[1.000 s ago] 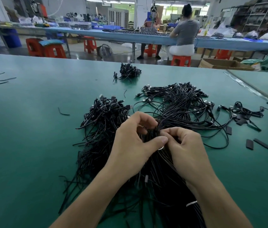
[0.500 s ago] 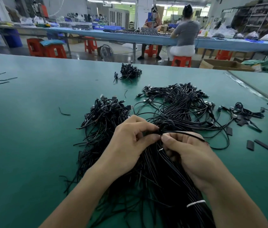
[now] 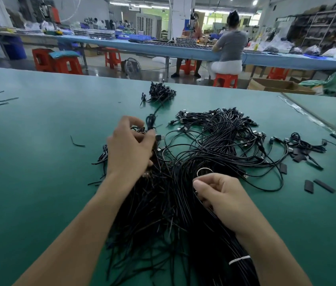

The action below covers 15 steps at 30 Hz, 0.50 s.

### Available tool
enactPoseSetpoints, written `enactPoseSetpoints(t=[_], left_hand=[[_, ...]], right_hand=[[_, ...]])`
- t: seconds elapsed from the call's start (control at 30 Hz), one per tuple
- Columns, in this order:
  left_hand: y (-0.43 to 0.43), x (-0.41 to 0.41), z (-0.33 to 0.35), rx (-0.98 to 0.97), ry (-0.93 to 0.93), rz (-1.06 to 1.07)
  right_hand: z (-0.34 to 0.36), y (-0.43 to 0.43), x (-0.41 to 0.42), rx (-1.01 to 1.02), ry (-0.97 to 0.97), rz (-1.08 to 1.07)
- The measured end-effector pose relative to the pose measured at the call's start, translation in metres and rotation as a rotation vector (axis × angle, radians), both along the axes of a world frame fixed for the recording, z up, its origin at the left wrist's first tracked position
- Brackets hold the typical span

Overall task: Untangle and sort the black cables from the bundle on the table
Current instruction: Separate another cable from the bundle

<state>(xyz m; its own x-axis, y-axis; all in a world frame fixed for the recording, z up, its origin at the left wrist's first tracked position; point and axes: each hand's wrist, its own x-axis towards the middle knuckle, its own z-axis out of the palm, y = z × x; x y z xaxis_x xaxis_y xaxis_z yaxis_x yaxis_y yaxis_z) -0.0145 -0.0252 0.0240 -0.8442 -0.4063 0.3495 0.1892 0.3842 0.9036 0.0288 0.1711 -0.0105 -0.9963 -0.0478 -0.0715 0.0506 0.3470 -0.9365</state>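
Cables lay in a thick black mass on the green table, running out from the near edge between both forearms. A white tie bound the strands under the right wrist. The right hand rested on this mass with its fingers curled in, thumb and forefinger pinching a strand or two; which strand was hard to tell. Further out, the left hand was curled as well. Its fingertips pinched one cable lifted off the heap, whose looped end stood above the knuckles, with a plug just beside the thumb. Beyond lay a looser tangle, with black strips to its right, then a small heap near the far edge.
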Motion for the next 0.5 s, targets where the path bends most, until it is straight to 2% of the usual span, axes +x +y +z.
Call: enactPoseSetpoints(t=[0.1,0.17,0.27,0.37,0.5], left_hand=[[-0.015,-0.019,0.002,0.0,-0.042,0.043],[-0.021,-0.026,-0.002,0.01,-0.073,0.046],[-0.022,-0.029,-0.007,0.139,-0.055,0.026],[-0.019,-0.029,-0.005,0.164,0.103,0.023],[-0.018,-0.029,0.004,0.145,0.469,0.014]], right_hand=[[-0.005,0.001,-0.001,0.206,0.049,-0.022],[-0.006,0.001,-0.001,0.236,0.058,-0.023],[-0.005,0.0,0.0,0.244,0.037,-0.007],[-0.003,0.0,0.0,0.237,0.027,0.007],[-0.001,0.001,0.001,0.234,0.014,0.015]])
